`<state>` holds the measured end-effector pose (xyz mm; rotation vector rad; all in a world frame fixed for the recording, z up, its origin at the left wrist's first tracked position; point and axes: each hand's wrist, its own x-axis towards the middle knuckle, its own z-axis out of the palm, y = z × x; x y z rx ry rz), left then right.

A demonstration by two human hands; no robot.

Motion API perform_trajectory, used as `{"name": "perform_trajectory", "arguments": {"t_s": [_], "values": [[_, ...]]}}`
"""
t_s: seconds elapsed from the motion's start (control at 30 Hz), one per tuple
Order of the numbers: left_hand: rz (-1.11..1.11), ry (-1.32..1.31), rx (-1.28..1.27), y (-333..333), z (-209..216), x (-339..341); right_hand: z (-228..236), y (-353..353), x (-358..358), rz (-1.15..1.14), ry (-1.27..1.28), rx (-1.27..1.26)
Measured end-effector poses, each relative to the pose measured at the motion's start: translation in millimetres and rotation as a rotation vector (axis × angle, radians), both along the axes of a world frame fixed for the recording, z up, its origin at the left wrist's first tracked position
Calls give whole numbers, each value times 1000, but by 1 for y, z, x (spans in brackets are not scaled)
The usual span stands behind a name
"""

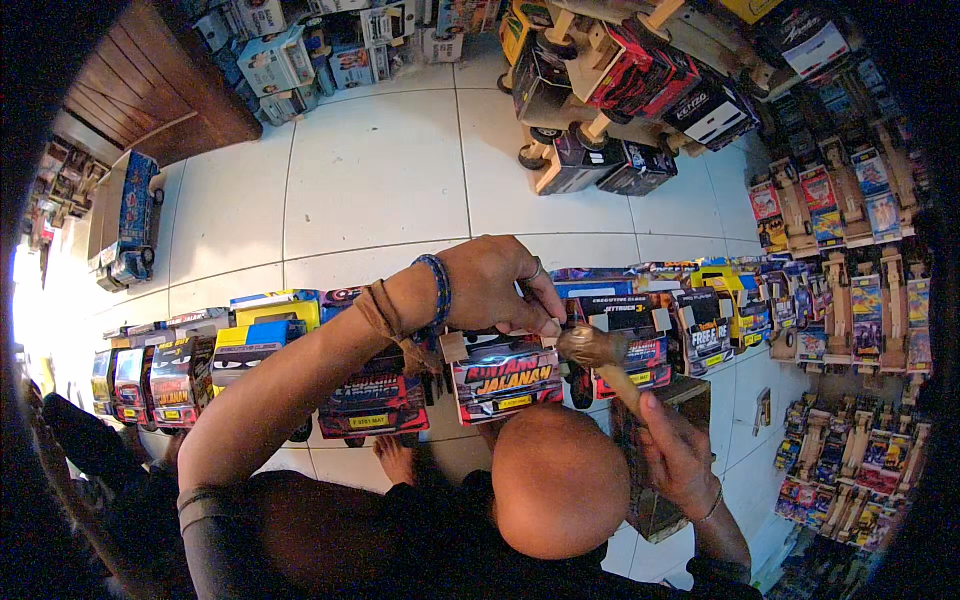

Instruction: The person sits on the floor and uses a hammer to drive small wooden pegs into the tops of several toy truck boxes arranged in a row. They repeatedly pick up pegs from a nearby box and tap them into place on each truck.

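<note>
My left hand (497, 283), with corded bracelets on its wrist and a ring on one finger, reaches over the top of a toy truck (510, 380). Its thumb and fingers pinch together at the truck's upper right corner; what they hold is too small to make out. A small wooden block (453, 346) sticks out from the opposite corner. In my right hand (680, 455) is the wooden handle of a hammer (592, 345), whose head is close beside my left fingertips. A bare rounded shape, seemingly my bent knee (560, 480), hides the floor in front of this truck.
Colourful toy trucks stand in a row to the left (180, 380) and right (708, 330). More trucks (650, 80) are stacked at the far right, and truck bodies with wooden undersides (865, 300) line the right side. A wooden box (690, 400) stands below the hammer.
</note>
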<state>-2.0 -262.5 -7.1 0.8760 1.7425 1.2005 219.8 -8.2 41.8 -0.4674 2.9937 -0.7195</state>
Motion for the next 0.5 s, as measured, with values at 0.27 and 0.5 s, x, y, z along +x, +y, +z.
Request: {"name": "perform_trajectory", "arguments": {"t_s": [0.27, 0.5], "values": [[-16, -28, -22, -1, 8, -5, -3, -1, -3, 6, -36, 32], [-12, -29, -26, -1, 9, -5, 0, 1, -5, -5, -118, 5]]}}
